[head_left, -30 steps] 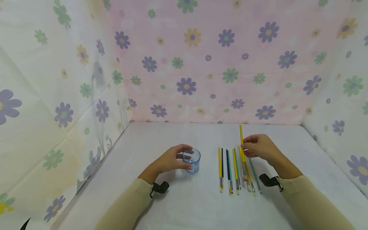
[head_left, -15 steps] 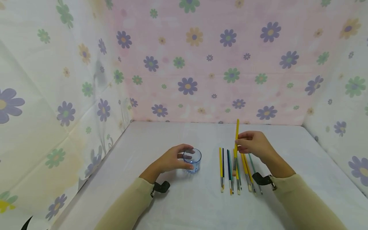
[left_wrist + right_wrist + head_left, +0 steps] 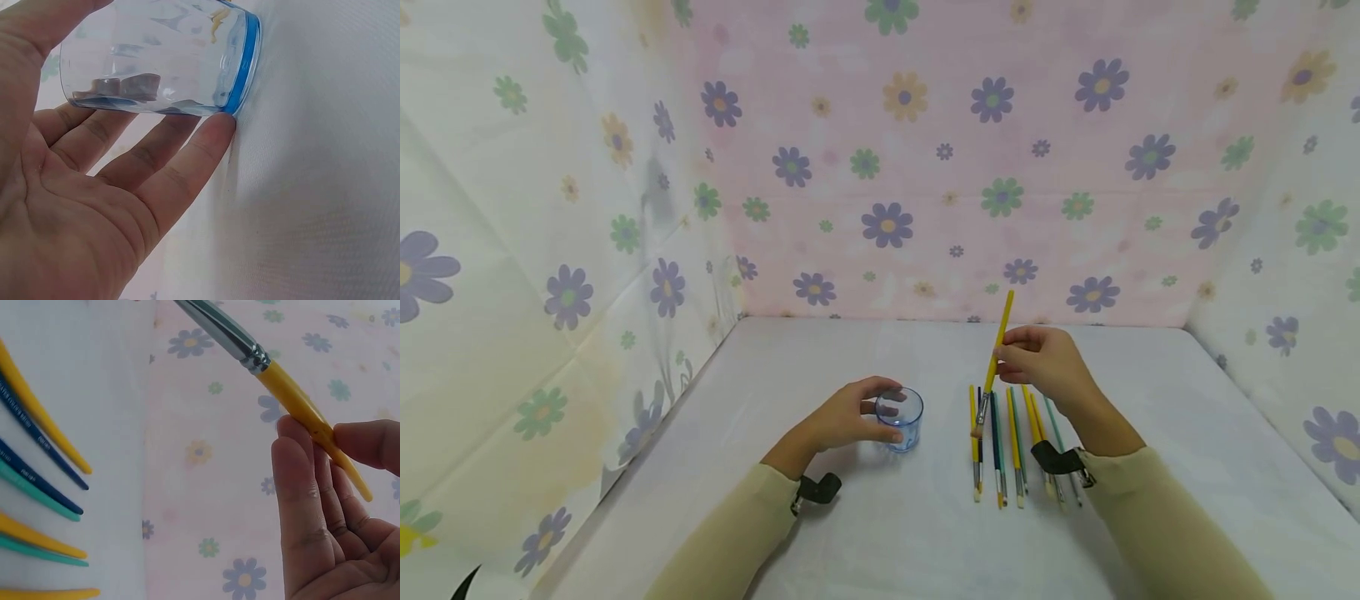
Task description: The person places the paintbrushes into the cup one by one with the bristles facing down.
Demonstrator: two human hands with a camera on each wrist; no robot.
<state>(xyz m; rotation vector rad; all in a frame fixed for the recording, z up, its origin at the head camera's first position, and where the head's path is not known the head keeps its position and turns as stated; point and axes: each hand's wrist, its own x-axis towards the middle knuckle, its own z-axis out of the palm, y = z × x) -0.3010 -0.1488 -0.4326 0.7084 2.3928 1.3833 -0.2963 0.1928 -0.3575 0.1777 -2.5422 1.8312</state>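
Observation:
My left hand (image 3: 842,417) holds a clear blue-tinted cup (image 3: 908,435) upright on the white table, fingers and thumb around its sides. In the left wrist view the cup (image 3: 156,56) shows a bright blue band near its base, with fingertips against the wall. My right hand (image 3: 1045,367) pinches a yellow paintbrush (image 3: 998,346) by its handle, bristles pointing down and to the left. The right wrist view shows that brush's yellow handle (image 3: 294,397) and silver ferrule between thumb and fingers. Below it, a row of paintbrushes (image 3: 1015,442) lies on the table.
The loose brushes have yellow, dark blue and teal handles (image 3: 37,484), lying roughly parallel with bristles toward me. Flower-patterned cloth walls (image 3: 887,167) enclose the white table (image 3: 865,533) at the back and sides. Dark wrist cameras (image 3: 1056,458) stick out beside the sleeves.
My right hand has lifted the yellow paintbrush from the right of the row and carried it left, tilting its bristle end toward the cup. My left hand stays on the cup.

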